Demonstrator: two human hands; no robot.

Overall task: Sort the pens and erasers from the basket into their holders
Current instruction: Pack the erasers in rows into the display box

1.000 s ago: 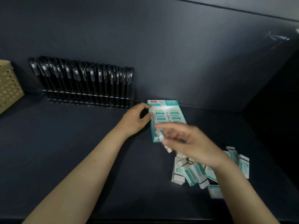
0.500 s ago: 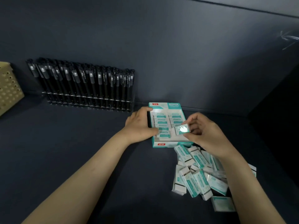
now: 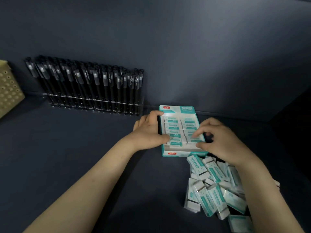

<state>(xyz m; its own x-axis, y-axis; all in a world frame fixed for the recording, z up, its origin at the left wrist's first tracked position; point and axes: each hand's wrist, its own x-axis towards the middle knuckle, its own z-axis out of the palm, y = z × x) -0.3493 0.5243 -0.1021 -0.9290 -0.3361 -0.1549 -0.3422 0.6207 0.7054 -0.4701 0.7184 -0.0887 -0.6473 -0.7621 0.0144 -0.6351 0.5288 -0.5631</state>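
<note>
The right hand pinches an eraser between thumb and curled fingers, seating it in the near right row of the box, while the left hand grips the box's left edge. Each eraser looks light, stiff and slick in its sleeve, best taken across its narrow sides. The loose pile lies on the desk just in front of the box.

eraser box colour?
Teal and white, with small red logo tags; the eraser box shows best in the head view.
</note>
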